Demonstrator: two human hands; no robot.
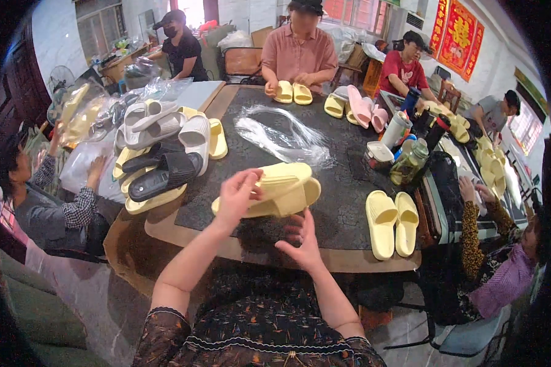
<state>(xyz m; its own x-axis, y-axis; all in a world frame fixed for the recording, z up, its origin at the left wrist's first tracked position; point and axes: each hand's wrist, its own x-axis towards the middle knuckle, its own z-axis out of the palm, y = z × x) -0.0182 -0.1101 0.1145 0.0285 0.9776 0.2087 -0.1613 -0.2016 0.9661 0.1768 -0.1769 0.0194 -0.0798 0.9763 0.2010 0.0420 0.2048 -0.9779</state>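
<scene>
Just beyond me, over the near part of the dark tabletop, is a pair of pale yellow slippers [288, 197], one partly overlapping the other. My left hand [237, 194] is closed at their left side, its fingers curled against the upper slipper. Below them my right hand [301, 240] is open, fingers apart, with one fingertip close to the lower slipper's edge; whether it touches, I cannot tell. Another yellow pair [390, 225] stands side by side to the right. Ahead lies a loose heap of clear plastic bags or film [281, 136].
Grey, black and yellow slippers [165, 153] are piled on the left. Bottles [410, 160] and a lidded jar [379, 156] stand on the right. A person opposite [300, 52] handles yellow slippers [292, 92]. Other people work around the tables, one close at left [49, 196].
</scene>
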